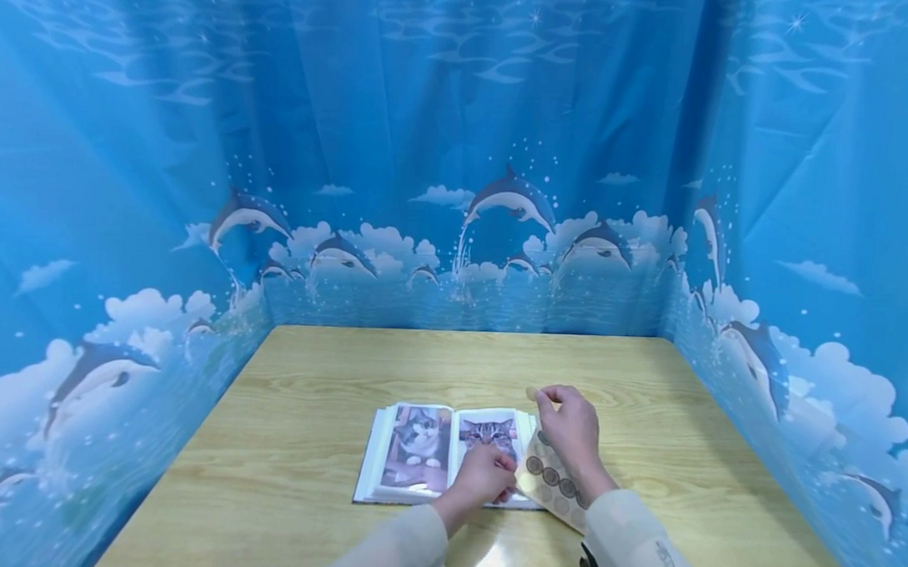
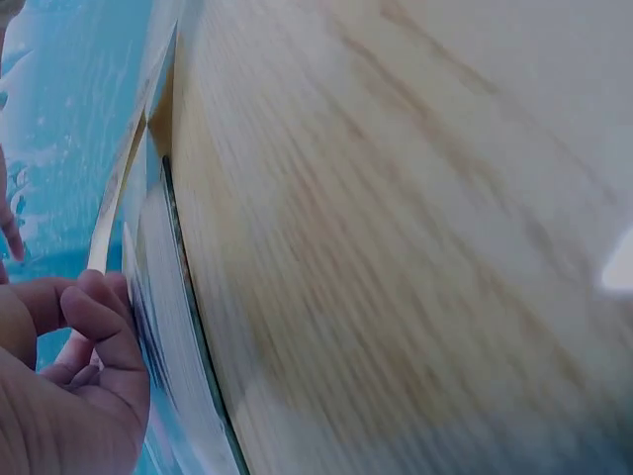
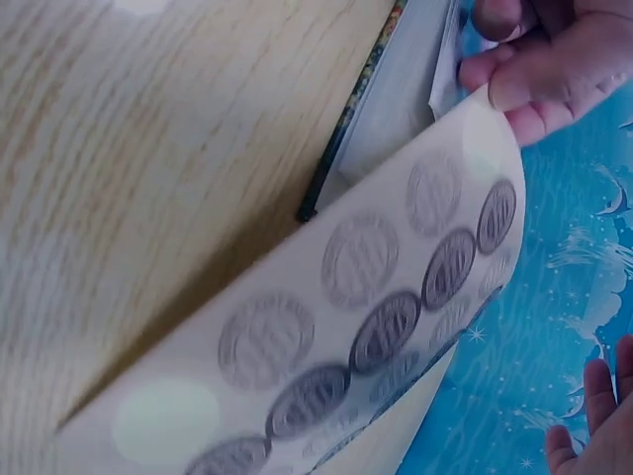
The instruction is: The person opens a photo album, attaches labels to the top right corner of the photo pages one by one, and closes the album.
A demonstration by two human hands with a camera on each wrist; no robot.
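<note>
A photo album lies spread on the table, with a grey-and-white cat photo on its left page and a tabby cat photo on its right. My left hand pinches the corner of a sticker sheet over the album's lower right. Rows of round printed stickers cover this sheet, which slants down to the right. Above it, near the album's upper right corner, my right hand pinches a small, pale round sticker between thumb and finger. My left hand partly hides the tabby photo.
The wooden table extends around the album on all sides. Blue curtains printed with dolphins and clouds hang behind the table and along both sides.
</note>
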